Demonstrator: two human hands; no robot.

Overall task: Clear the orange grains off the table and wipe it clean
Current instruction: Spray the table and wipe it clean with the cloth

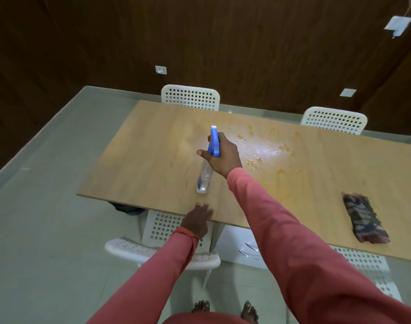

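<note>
My right hand (pixel 223 155) grips the neck of a clear spray bottle (pixel 205 176) with a blue trigger head, whose base stands on the wooden table (pixel 153 160) near its left end. Just right of the bottle lie orange grains (pixel 254 162), smeared around a wet, shiny patch (pixel 263 149) in the table's middle. My left hand (pixel 197 218) rests with straight fingers on the table's near edge, below the bottle. A folded dark patterned cloth (pixel 364 218) lies near the front edge at the right.
White perforated chairs stand around the table: two at the far side (pixel 190 97) (pixel 334 119), one under my left hand (pixel 162 249), another at the near right (pixel 365 265). Dark wood panelling forms the back wall. Pale floor tiles lie to the left.
</note>
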